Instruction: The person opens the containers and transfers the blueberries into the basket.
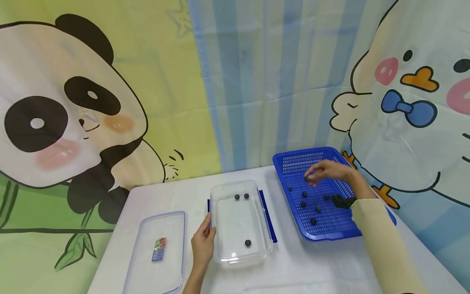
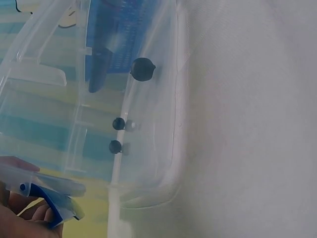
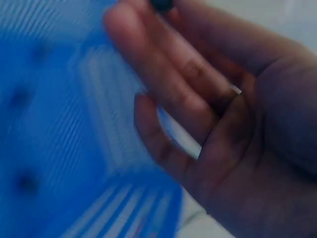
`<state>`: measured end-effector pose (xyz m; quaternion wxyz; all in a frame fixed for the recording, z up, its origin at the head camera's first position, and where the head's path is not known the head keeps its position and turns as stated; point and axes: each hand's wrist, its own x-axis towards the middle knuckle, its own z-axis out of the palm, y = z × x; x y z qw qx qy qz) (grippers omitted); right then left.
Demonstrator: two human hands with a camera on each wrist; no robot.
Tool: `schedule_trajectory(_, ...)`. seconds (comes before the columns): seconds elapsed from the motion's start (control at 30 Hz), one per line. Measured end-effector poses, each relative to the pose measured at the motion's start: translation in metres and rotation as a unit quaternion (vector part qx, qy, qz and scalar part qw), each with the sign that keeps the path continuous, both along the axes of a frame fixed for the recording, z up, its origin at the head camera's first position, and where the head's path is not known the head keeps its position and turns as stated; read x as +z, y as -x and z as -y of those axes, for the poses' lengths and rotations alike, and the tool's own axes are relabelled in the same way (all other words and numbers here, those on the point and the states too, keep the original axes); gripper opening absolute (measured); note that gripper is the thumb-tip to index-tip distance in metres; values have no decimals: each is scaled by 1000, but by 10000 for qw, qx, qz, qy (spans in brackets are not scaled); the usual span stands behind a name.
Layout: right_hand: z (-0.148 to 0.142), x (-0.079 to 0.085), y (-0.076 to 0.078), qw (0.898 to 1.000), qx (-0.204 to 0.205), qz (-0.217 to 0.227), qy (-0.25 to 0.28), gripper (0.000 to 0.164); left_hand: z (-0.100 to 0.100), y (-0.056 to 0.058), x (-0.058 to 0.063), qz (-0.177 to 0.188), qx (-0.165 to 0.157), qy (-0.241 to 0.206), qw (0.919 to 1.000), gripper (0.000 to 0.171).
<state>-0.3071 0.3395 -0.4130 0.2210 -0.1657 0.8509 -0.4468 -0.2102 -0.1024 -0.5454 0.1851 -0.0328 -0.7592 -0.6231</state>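
My left hand [image 1: 203, 243] grips the left side of a clear plastic box [image 1: 235, 222], by its blue latch [image 2: 55, 206]. Inside the box lie three blueberries: two near the far end and one blueberry [image 1: 247, 243] toward the near end. Over a blue plastic basket [image 1: 332, 237] is my right hand [image 1: 328, 169], pinching a blueberry [image 1: 307, 179] between thumb and fingertips. In the right wrist view that blueberry [image 3: 162, 4] shows only at the top edge. Several more blueberries [image 1: 313, 221] are scattered on the basket's floor, below and nearer than the hand.
Left of the box, a clear lid [image 1: 170, 228] with a small printed label [image 1: 159, 250] lies on the white table [image 1: 196, 196]. A second blue latch [image 1: 268, 216] sticks out along the box's right side. Behind the table hangs a cartoon-printed curtain [image 1: 249, 90].
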Motion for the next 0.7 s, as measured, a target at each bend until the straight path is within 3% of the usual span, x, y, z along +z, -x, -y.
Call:
schedule_trajectory(0.1,-32,-34,1,9959,-431,693,-378,22,1,-1,-1,50,5,33,10000,43)
schedule_trajectory(0.2,-46,-65,-1,9884,-740,1181,-600,21,1,-2,-1,65,19,47,10000,43)
schedule_trajectory(0.3,-50,-85,-4,9831,-1037,1341,-689,20,0,-8,11,103,25,52,9999,42)
schedule_trajectory(0.47,-49,-93,-9,9792,-1252,1370,-813,20,-2,-16,28,130,5,46,9999,41)
schedule_trajectory(0.7,-51,-81,-3,9887,-1168,794,-507,27,1,1,1,-38,-79,-108,9999,43)
